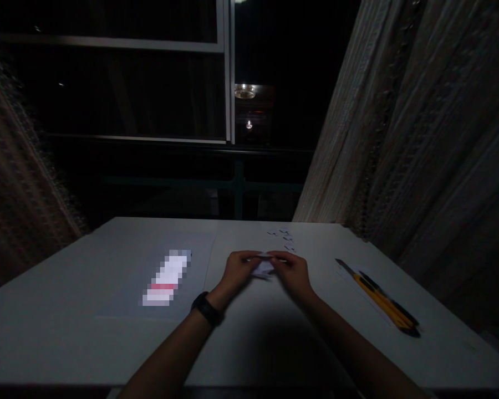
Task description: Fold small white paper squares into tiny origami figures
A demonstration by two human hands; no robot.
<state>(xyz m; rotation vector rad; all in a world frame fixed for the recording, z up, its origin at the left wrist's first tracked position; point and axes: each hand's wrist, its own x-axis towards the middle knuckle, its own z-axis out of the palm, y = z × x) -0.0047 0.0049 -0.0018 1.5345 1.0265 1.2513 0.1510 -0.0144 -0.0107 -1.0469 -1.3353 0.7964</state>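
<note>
My left hand, with a dark band on its wrist, pinches the left side of a small piece of white paper. On the other side my right hand grips the same piece, thumb and fingers closed on its edge. The paper looks bent or folded and is held just over the white table; its exact shape is too dim to make out. Several small paper pieces with dark marks lie on the table beyond my hands.
A lit, blurred-out screen rests on a large pale sheet to the left. At right lie a yellow utility knife, a dark pen-like tool and a thin white strip. Curtains hang beyond the table.
</note>
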